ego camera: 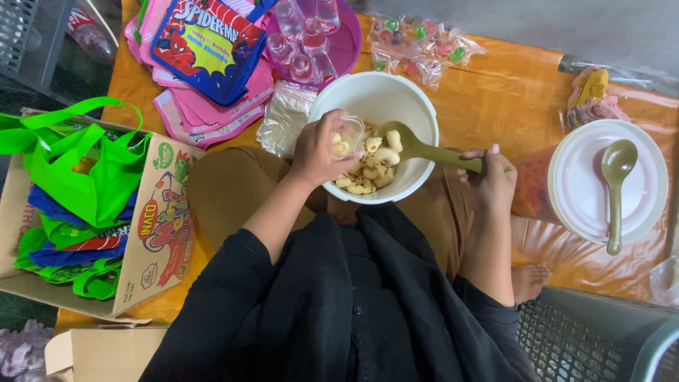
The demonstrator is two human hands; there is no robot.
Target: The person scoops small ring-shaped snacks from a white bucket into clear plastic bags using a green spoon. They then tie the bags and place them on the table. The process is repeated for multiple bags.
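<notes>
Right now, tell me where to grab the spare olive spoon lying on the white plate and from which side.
Take the spare olive spoon by its slim handle, near the end that overhangs the rim of the white plate on the side nearest the person. That end sticks out clear of the plate, so fingers can probably close round it from below; the bowl lies on the plate's centre.

At nine o'clock we see a cardboard box (159, 240) stuffed with green bags (85, 170). At eleven, pink party bags (205, 71) and a purple bowl (346, 42) of clear cups. At three, a white lid (587, 191) bearing a spare olive spoon (617, 184).
</notes>
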